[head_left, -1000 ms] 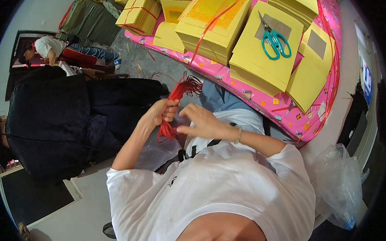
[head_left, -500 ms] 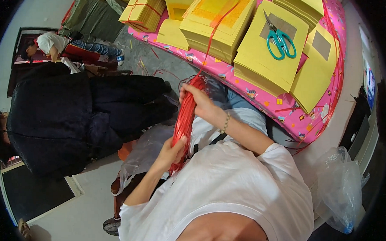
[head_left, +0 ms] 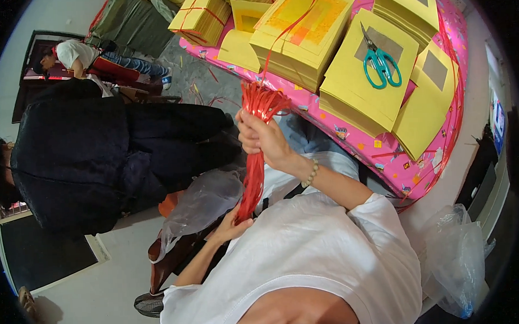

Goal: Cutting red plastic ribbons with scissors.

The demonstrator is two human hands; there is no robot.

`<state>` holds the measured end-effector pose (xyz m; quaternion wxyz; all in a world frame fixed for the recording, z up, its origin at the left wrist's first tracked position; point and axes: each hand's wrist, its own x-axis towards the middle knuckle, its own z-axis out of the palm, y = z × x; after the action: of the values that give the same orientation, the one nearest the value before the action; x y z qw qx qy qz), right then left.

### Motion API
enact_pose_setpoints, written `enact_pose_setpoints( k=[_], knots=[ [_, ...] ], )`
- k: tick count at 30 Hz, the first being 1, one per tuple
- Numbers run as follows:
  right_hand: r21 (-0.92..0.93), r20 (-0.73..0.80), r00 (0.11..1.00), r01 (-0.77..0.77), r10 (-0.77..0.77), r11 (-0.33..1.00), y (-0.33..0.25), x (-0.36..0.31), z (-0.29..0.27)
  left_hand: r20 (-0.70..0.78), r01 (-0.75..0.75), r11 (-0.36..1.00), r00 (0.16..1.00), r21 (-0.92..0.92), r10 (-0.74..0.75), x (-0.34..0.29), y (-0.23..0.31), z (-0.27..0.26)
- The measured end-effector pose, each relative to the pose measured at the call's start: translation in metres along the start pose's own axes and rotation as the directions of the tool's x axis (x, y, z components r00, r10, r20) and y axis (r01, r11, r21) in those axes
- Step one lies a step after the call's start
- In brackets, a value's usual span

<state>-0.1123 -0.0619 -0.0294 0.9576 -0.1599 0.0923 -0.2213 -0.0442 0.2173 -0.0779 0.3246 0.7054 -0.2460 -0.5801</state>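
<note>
Where the right hand (head_left: 264, 136) closes its fingers round the red strand bundle (head_left: 253, 179) below the flared top, the left hand (head_left: 232, 227) pinches the lower end, close to the white shirt (head_left: 308, 251) and beside the pink-covered table (head_left: 379, 164). Probably light, limp and slightly slippery, the strands favour a full-fist grip, gathering them all.

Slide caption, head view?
Right hand grips a red strand bundle, left hand at its lower end; scissors lie on yellow sheets.
</note>
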Motion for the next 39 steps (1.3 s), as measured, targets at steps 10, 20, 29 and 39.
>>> enact_pose_setpoints(
  k=[10, 20, 29, 39],
  knots=[
    [-0.354, 0.102, 0.983, -0.106, 0.151, 0.929, 0.045, -0.048, 0.001, 0.261, -0.180, 0.795, 0.883, -0.580, 0.390, 0.094, 0.147, -0.018],
    [-0.660, 0.142, 0.989, 0.059, 0.047, 0.749, 0.027, -0.058, -0.012, 0.156, -0.254, 0.828, 0.914, -0.500, 0.374, 0.108, 0.264, -0.010],
    [-0.846, 0.204, 0.976, 0.137, 0.074, 0.516, 0.009, -0.055, -0.017, 0.137, -0.356, 0.821, 0.879, -0.447, 0.456, 0.078, 0.323, 0.000],
    [-0.628, 0.732, 0.386, 0.062, -0.562, -0.776, -0.156, -0.023, 0.021, 0.171, -0.400, 0.835, 0.856, -0.377, 0.488, 0.070, 0.324, 0.009]
  ],
)
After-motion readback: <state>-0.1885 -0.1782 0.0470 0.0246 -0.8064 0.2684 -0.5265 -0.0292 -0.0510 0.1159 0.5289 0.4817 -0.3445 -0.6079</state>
